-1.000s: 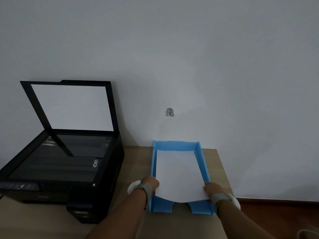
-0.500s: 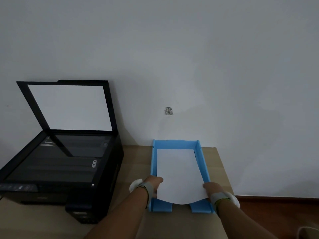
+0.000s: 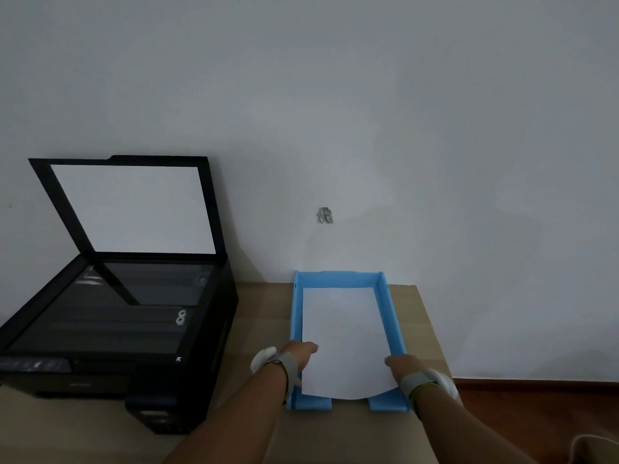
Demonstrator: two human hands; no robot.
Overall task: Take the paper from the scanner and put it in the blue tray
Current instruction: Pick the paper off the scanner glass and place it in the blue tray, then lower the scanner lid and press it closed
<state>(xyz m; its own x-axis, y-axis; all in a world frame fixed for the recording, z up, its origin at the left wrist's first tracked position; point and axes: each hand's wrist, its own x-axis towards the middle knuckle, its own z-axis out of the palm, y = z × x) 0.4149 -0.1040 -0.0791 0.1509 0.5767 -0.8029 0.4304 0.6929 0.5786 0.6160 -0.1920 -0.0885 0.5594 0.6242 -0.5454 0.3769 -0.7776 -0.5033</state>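
Since a second ago the paper [image 3: 345,336] slides deeper into the blue tray [image 3: 392,316], my left hand [image 3: 298,354] and right hand [image 3: 400,365] pinching its near corners; I judge best to lower both evenly, then release so it lies flat.

The paper [image 3: 345,339] has gone further into the blue tray [image 3: 392,316]: its far edge is now closer to the back wall of the tray than one second ago. Its near edge still hangs over the front cutout. The left hand [image 3: 299,354] has moved forward, its fingers now more on top of the sheet. The right hand [image 3: 403,366] has also followed forward a little.
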